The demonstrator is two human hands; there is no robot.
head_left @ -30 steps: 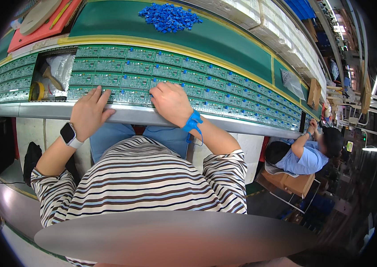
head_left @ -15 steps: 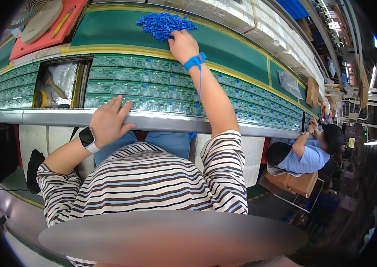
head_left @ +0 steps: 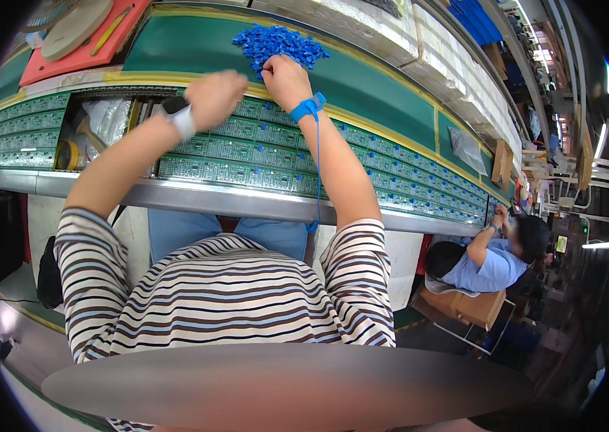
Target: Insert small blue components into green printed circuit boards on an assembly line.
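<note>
Small blue plastic parts lie in a loose pile (head_left: 272, 43) on the green mat (head_left: 182, 47) beyond the circuit boards. My right hand (head_left: 287, 81), with a blue strap and cord at the wrist, is at the pile's near edge. Its thumb and fingers are pinched together, and whatever is between them is hidden. Left of it, my left hand (head_left: 216, 99) hovers over the far rows of green circuit boards (head_left: 232, 173), wearing a watch. Motion blurs its fingers, so I cannot tell what it holds. Several blue parts sit on the boards.
An open compartment left of the boards holds a brush (head_left: 88, 129), a yellow tape roll (head_left: 67, 155) and clear plastic. A red-orange board (head_left: 45, 66) carries a round disc and a yellow tool. A metal rail (head_left: 247, 201) edges the bench. Another person (head_left: 488, 255) sits at right.
My left hand has lifted from the near boards and moved forward and right toward the pile. My right hand stays at the pile's near edge. The boards' left end shows slightly further right.
</note>
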